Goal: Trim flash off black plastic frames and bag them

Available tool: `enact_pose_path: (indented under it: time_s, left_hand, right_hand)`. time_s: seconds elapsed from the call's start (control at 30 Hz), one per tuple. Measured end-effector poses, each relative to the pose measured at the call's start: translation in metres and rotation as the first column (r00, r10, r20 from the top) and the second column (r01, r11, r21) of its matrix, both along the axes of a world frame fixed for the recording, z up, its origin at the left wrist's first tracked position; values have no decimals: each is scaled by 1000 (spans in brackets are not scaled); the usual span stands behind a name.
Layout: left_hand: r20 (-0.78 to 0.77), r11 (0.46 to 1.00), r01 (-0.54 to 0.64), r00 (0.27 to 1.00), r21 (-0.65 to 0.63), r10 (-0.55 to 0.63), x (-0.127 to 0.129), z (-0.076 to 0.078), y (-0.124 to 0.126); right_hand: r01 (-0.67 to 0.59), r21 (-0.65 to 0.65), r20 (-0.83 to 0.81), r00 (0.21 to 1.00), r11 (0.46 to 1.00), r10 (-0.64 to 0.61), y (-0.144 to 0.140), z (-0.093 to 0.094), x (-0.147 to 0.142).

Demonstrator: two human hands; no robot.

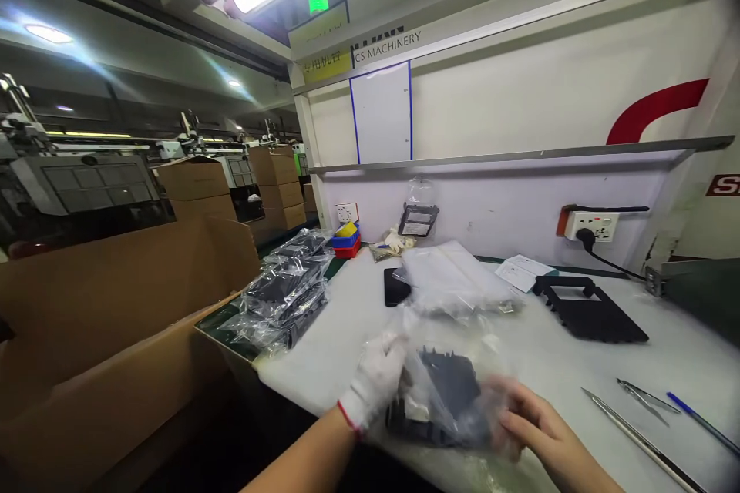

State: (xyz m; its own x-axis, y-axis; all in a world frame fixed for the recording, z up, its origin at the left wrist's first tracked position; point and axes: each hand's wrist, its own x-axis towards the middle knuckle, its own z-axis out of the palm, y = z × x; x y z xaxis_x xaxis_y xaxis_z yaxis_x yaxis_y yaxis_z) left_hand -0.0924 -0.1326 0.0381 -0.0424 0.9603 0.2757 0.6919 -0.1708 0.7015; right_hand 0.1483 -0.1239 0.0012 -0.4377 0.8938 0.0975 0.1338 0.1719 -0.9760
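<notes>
A black plastic frame (448, 381) lies inside a clear plastic bag (489, 408) at the front of the table, tilted and slightly blurred. My left hand (378, 370), in a white glove with a red cuff, is curled at the bag's left side and grips it; the fingertips are smeared by motion. On the other side, my bare right hand (529, 420) pinches the bag's right edge between thumb and fingers. Just beyond the hands lies a stack of clear plastic bags (456, 273). A black phone-like slab (396, 287) is partly beside that stack.
Bagged black frames (283, 285) are piled at the table's left edge, beside an open cardboard box (116, 354). An unbagged black frame (593, 308) lies at right. Nearer are a pointed metal tool (636, 435), small snips (644, 399) and a blue pen (702, 420).
</notes>
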Motion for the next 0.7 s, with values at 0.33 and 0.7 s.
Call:
enact_pose_path:
  time_s: [0.33,0.7]
  left_hand:
    - [-113,957,263,954,-125,-277,-14,-17,16]
    - [-222,795,593,764,-126,-605,-21,-28,-6]
  right_hand:
    - [-341,404,541,837,849,79,25,17,-42]
    - [-369,133,764,630,920,142,46,31,-74]
